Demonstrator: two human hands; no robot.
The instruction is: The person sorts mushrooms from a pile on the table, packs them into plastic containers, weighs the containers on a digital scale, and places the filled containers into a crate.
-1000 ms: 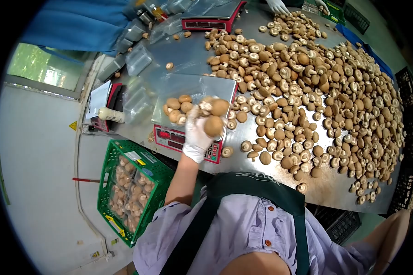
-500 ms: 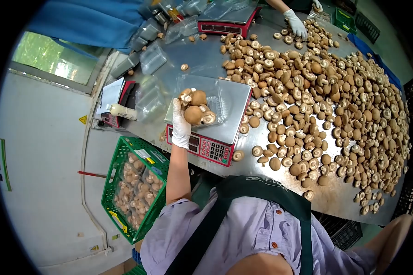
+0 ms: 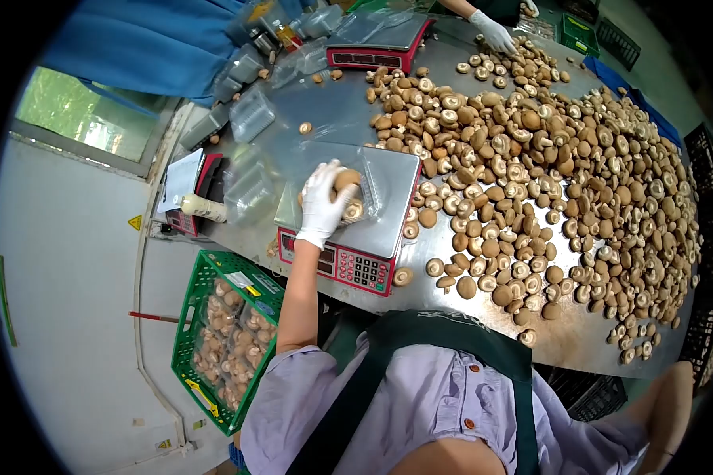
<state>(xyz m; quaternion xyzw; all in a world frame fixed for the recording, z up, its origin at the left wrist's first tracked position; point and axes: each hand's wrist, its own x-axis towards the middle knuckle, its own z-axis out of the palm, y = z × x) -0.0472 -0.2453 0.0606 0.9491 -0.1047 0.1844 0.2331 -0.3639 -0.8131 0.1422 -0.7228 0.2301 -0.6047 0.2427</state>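
Note:
My left hand [image 3: 322,207], in a white glove, is palm down over the red-rimmed scale [image 3: 392,178]. Its fingers curl around brown mushrooms [image 3: 346,182] in a clear plastic tray [image 3: 370,192] on the scale's plate; the fingers hide part of them. Below the hand, the scale's keypad faces me. To the right of the scale, a large spread of loose mushrooms [image 3: 531,146] covers much of the metal table. At the lower right only my right arm shows; the hand is out of view.
A green crate [image 3: 184,348] with packed mushrooms stands below the table's left edge. Empty clear trays [image 3: 251,113], a second scale [image 3: 376,58] and a white bottle [image 3: 203,208] are at the left and back. Across the table, a co-worker's gloved hand [image 3: 495,33] touches mushrooms.
My left hand has turned from palm up, with mushrooms resting in it, to palm down over the tray. The co-worker's hand has shifted slightly over the far mushrooms.

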